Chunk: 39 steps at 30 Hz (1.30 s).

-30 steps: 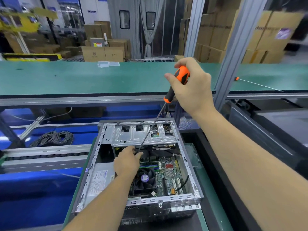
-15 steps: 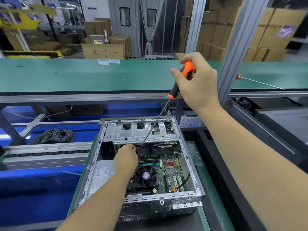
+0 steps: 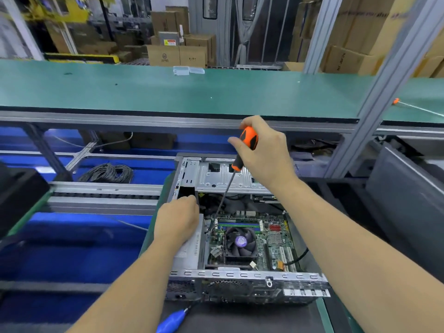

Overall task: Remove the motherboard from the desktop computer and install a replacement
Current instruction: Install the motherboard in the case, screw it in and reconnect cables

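Single head-worn view, wide-angle, looking forward and down, close over the open desktop computer [image 3: 240, 236] and workbench [image 3: 168, 92].

Lighting: bright, even, overhead; soft shadows inside computer case [image 3: 242, 277]. Wide-angle bowing at edges. Background cardboard boxes [image 3: 177, 54] soft, slight motion blur upper left.

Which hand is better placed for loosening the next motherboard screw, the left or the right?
The right hand, most likely. It already grips the orange screwdriver, whose shaft slants down to the motherboard at its far left corner. The left hand holds no tool and rests on the grey box beside the board.
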### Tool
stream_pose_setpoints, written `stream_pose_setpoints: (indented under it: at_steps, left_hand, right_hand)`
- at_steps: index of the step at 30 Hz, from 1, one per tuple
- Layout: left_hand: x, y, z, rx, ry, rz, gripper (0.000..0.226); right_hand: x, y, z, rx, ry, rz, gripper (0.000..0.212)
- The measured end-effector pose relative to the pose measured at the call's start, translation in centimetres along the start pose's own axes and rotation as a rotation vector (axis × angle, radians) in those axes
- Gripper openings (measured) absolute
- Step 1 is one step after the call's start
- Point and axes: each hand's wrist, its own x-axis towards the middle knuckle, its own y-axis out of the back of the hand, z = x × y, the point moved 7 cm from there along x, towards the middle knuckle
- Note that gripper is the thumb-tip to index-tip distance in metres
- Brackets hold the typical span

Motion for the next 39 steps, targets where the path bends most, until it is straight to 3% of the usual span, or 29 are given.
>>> stream_pose_setpoints:
  at_steps: [18,25,39]
  left_hand:
    - [0.4,-0.8,0.4,0.104,-0.082,-0.007,0.023]
    - [0.6,-0.8,0.1,0.023,-0.055,0.02,0.027]
    - [0.7,-1.0,0.2,0.067,-0.075,0.022,0.03]
  right_hand:
    - [-0.4,-4.3,-1.0,-0.07,0.026,-0.163,0.024]
    - [0.5,-6.9,-2.2,-0.026,0.035,-0.537,0.019]
    - [0.8,-5.6,-1.4,0.029,-0.045,-0.529,0.013]
